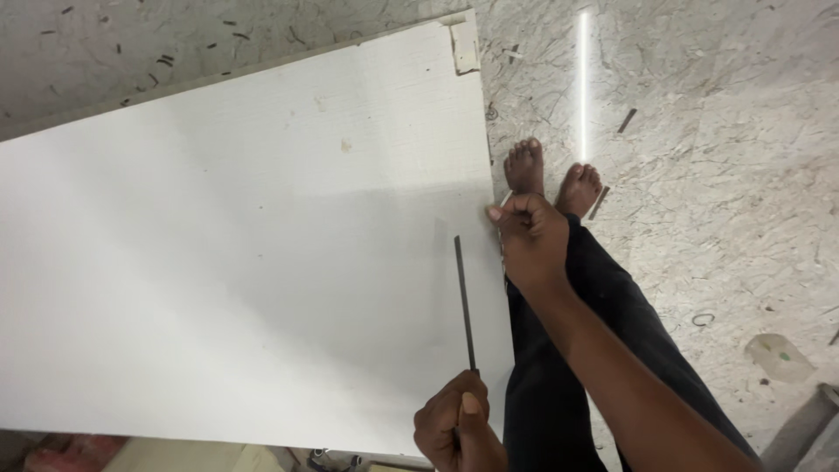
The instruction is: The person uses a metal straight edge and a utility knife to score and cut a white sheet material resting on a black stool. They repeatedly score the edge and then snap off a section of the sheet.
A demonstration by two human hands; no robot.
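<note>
A large white board (236, 253) lies flat and fills most of the view. My left hand (456, 430), at the bottom edge, is closed around one end of a thin dark metal blade (464, 301) that lies along the board near its right edge. My right hand (529, 236) is a fist at the board's right edge, thumb pressed on the edge; what it pinches there is hidden. My legs in dark trousers (568, 350) and my bare feet (551, 175) stand just beside that edge.
The pale stone-patterned floor (699, 175) is littered with small dark scraps, and a bright light streak (584, 79) reflects off it. A whitish block (778, 357) and a grey bar (808, 428) lie at lower right. A pale patch (464, 45) marks the board's far corner.
</note>
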